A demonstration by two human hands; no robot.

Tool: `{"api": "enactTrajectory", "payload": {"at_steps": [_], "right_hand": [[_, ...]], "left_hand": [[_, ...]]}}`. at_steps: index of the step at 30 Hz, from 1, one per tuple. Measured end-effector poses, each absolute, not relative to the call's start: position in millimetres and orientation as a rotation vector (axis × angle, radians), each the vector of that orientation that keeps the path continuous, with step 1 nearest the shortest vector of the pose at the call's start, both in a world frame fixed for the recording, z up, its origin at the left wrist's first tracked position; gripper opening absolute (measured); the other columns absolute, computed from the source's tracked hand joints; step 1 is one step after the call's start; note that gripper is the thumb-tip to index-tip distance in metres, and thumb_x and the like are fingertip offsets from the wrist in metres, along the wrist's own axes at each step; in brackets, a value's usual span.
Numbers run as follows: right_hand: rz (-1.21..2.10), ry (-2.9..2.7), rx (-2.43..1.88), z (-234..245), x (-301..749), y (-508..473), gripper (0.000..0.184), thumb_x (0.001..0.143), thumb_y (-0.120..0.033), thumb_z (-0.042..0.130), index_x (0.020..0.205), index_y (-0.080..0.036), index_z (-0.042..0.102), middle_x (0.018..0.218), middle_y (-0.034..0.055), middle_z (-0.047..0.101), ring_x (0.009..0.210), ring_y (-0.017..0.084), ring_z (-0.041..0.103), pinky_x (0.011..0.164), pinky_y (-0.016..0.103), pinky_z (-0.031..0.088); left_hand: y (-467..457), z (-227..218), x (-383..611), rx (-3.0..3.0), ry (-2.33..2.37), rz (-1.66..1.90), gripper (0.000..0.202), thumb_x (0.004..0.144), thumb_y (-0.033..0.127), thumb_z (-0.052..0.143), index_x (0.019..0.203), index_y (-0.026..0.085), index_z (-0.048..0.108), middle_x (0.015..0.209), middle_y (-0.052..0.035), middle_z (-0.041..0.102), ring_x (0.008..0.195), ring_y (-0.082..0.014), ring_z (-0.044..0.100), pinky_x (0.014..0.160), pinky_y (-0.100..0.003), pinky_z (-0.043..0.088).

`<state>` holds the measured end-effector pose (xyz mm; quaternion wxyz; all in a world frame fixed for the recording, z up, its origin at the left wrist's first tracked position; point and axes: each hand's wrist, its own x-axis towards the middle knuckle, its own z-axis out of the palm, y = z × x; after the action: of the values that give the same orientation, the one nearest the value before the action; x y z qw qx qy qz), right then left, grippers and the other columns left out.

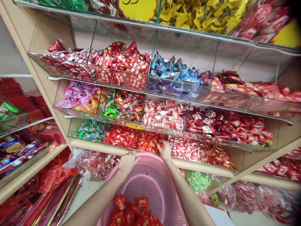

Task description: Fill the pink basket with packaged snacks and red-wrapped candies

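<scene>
A pink plastic basket (172,175) with mesh sides stands below the shelves, tilted toward me. Several red wrapped candies (134,215) lie in its near part. My left hand (127,163) is closed over the far left part of the basket's rim, thumb on the inner side and fingertips by the wooden shelf edge. My right hand (165,151) reaches past the rim into a bottom-row bin of orange-red wrapped candies (148,142). Its fingers curl down among these candies, and the fingertips are partly hidden.
Clear dividers and front panels (117,121) split the shelves into bins of wrapped sweets. Beside the orange-red bin are red candies (122,136) and pink-white candies (185,149). Bagged sweets (94,161) lie under the bottom ledge. Another shelf unit (21,131) stands at left.
</scene>
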<state>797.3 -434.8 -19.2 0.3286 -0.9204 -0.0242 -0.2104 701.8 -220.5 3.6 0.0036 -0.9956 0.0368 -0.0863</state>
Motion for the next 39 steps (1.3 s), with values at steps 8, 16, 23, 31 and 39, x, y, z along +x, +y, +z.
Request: {"api": "enactTrajectory", "payload": {"at_steps": [8,16,23,31,39], "right_hand": [[-0.659,-0.119,-2.245,-18.4,799.7,-436.9,0.035,0.081,-0.044,0.046,0.097,-0.015,0.059,0.102,0.0099,0.061,0.099,0.020,0.053,0.091,0.031,0.037],[-0.651,-0.117,-2.215,-16.2,797.2,-437.5,0.033,0.080,-0.043,0.047,0.096,-0.017,0.059,0.102,0.0100,0.062,0.100,0.022,0.053,0.090,0.035,0.038],[-0.660,-0.204,-2.223,-8.7,788.3,-433.8,0.030,0.080,-0.042,0.048,0.097,-0.020,0.060,0.103,0.0085,0.060,0.100,0.021,0.053,0.091,0.033,0.038],[-0.749,-0.188,-2.167,1.9,785.2,-433.0,0.030,0.083,-0.041,0.044,0.099,-0.018,0.057,0.102,0.0097,0.058,0.101,0.021,0.051,0.092,0.036,0.038],[-0.609,-0.470,-2.033,26.1,728.1,-419.6,0.021,0.080,-0.037,0.054,0.094,-0.021,0.059,0.099,0.0071,0.057,0.099,0.020,0.052,0.089,0.034,0.041]], "left_hand": [[-216.6,3.5,698.4,-3.160,0.098,-0.246,0.040,0.089,0.046,0.031,0.102,0.014,0.053,0.089,-0.0130,0.063,0.078,-0.0252,0.063,0.061,-0.030,0.043],[-220.9,-3.0,690.6,-3.101,0.201,-0.434,0.034,0.087,0.032,0.039,0.117,0.018,0.047,0.107,-0.0125,0.056,0.099,-0.0246,0.050,0.085,-0.036,0.038],[-222.5,-1.3,696.9,-3.121,0.149,-0.307,0.024,0.084,0.032,0.045,0.101,0.017,0.052,0.092,-0.0115,0.060,0.086,-0.0255,0.058,0.069,-0.032,0.043],[-222.5,-1.7,698.5,-3.112,0.109,-0.297,0.023,0.084,0.034,0.045,0.101,0.019,0.052,0.093,-0.0104,0.061,0.087,-0.0238,0.058,0.071,-0.031,0.044],[-222.6,-8.6,702.1,-3.092,0.071,-0.336,0.024,0.083,0.035,0.050,0.101,0.019,0.052,0.092,-0.0109,0.061,0.084,-0.0251,0.058,0.069,-0.032,0.043]]}}
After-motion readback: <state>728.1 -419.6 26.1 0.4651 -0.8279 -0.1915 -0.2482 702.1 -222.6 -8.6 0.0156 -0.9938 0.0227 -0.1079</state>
